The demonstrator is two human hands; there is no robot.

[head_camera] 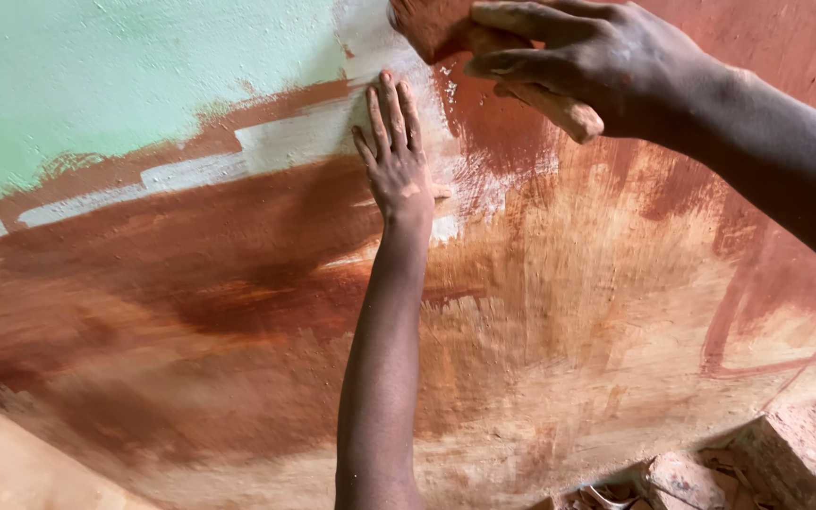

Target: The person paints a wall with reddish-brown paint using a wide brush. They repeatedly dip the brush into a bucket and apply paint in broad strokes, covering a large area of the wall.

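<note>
Pale green painted patch [96,85] at upper left — reddish rubble and broken blocks [757,463] at lower right.

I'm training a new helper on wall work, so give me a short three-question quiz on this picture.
1. True or false: the left hand lies flat, fingers spread, on the wall.
2. What does the right hand hold? A) a roller B) a brush with a wooden handle C) a bucket
3. Fill in: the unpainted patch of wall at the upper left is pale ____.

Key:
1. True; the palm presses on the wall beside the white streaks.
2. B; its head is caked in reddish-brown paint and sits at the top edge of the picture.
3. Green.
</note>
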